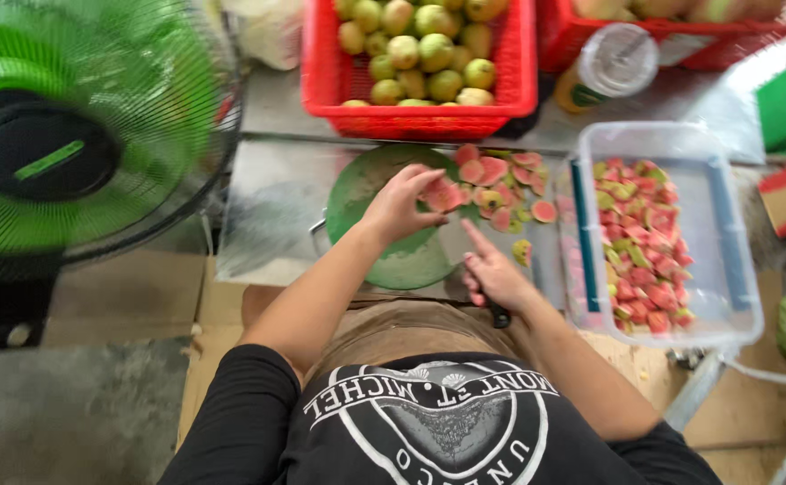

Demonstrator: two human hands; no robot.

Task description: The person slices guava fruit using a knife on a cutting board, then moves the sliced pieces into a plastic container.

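Left hand (400, 208) pinches a pink guava piece (444, 197) on the green board (384, 260); right hand (493, 274) grips, seemingly, a knife (499, 316), forefinger extended; tub (725, 269) alongside.

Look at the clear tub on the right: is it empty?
No, the clear tub holds many cut pink fruit pieces across its floor.

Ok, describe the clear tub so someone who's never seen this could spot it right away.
Start at the green board in front of the person, where the left hand holds pink fruit. Look past the right hand to the clear tub. Unlike the red crate of whole green fruit behind, it is see-through and holds cut pink pieces.
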